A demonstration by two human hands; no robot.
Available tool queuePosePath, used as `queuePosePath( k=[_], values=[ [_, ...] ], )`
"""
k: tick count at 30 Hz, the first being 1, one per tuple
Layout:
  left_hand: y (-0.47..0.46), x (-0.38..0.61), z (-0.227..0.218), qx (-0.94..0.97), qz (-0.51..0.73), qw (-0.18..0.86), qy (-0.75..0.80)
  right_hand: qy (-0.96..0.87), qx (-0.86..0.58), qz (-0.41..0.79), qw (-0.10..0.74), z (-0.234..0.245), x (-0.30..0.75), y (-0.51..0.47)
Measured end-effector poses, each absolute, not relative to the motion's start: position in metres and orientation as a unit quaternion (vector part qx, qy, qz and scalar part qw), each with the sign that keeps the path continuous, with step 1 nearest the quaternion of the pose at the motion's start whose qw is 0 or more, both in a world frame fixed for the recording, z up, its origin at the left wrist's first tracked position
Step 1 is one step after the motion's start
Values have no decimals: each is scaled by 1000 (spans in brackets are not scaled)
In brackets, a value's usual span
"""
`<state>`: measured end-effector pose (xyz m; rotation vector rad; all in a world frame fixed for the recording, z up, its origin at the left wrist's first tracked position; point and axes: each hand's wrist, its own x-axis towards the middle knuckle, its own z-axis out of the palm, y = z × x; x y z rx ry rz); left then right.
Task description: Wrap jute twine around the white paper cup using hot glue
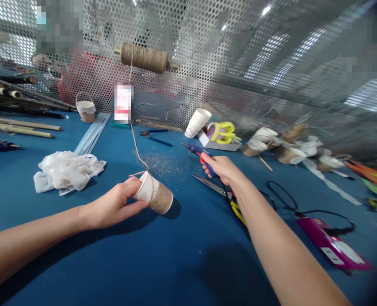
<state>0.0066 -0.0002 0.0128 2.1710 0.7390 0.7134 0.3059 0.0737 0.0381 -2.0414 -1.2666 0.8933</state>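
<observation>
My left hand point(121, 204) grips a white paper cup point(148, 187) by its rim, fingers inside and thumb outside. The cup lies tilted, its lower part wrapped in brown twine point(161, 199). From the cup a strand of twine point(136, 146) runs up to a spool of twine point(147, 57) at the back mesh. In my right hand point(218, 165) is a blue hot glue gun point(195, 148) with a red trigger, its nozzle pointing away to the left. Beneath the right wrist lie scissors point(210, 185) with yellow handles, partly hidden by the forearm.
Crumpled white fabric point(69, 170) lies left on the blue table. Pliers point(153, 136), a stack of paper cups point(198, 122) and a box with a yellow item point(222, 136) stand farther back. A purple power strip point(333, 244) with a black cable sits right. Twine-wrapped cups point(290, 154) line the back right.
</observation>
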Motion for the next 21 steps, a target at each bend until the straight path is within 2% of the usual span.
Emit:
queuePosePath(
  k=[5,9,12,15,21],
  values=[
    [0,8,13,848,273,350,289,-492,-796,263,234,27,308,89],
    [-2,8,14,860,271,334,274,-538,-775,240,228,36,288,81],
    [-4,9,16,872,264,327,251,-612,-690,324,209,49,252,62],
    [-6,11,18,881,252,322,235,-666,-555,471,162,59,215,42],
    [-9,12,22,898,241,309,202,-632,-429,624,162,58,184,34]
  ],
)
